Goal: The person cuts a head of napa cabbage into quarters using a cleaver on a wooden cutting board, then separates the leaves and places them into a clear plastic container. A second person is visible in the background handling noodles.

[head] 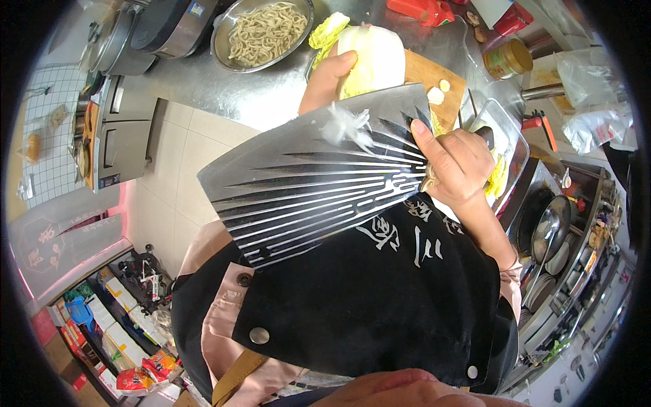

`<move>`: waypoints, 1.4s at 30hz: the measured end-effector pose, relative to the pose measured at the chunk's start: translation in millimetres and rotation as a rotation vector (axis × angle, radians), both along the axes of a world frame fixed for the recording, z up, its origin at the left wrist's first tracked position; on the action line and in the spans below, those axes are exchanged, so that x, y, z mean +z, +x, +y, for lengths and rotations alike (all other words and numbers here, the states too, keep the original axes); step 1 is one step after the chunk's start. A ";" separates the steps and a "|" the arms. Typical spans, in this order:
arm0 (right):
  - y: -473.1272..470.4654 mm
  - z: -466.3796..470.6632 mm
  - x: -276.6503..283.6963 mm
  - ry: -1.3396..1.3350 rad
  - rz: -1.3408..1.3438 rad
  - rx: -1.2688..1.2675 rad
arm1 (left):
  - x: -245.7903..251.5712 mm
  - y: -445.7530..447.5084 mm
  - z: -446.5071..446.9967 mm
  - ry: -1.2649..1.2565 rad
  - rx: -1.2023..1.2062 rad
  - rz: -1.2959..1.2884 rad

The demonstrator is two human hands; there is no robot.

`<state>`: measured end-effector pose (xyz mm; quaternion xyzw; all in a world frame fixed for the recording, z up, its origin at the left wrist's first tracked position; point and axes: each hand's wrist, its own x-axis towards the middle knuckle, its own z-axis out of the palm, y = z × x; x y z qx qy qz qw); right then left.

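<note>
My left hand (328, 76) grips a cut napa cabbage (374, 58) from its near left side. The cabbage has a broad white stem face and yellow leaves, and rests at a wooden cutting board (414, 63). My right hand (460, 163) is closed around the base of a spread dark folding fan (305, 168). Pale ribs run across the fan, and a white feathery patch shows near its upper edge. The fan extends to the left in front of my black apron (366, 300). A dark rounded end sticks out beyond my right knuckles; I cannot tell what it belongs to.
A metal bowl of noodles (267, 35) stands on the steel counter (188, 91). Small pale slices (436, 95) lie on the board. To the right are a clear plastic tray (516, 137), a jar (508, 60) and a wok (552, 224). An appliance (173, 25) stands at the back left.
</note>
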<state>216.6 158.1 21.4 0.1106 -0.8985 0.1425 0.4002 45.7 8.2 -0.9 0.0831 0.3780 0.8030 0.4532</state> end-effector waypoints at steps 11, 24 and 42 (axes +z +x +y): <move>-4.9 10.9 -5.0 0.035 0.073 -0.087 | -0.5 0.3 -2.1 -0.016 0.036 0.033; -7.7 37.1 -68.4 -0.419 -0.285 -0.639 | 19.5 30.7 -17.0 -0.045 0.012 0.068; -35.5 83.2 -229.6 -0.302 -0.843 -0.953 | -2.2 13.8 -4.0 0.601 -0.387 -0.600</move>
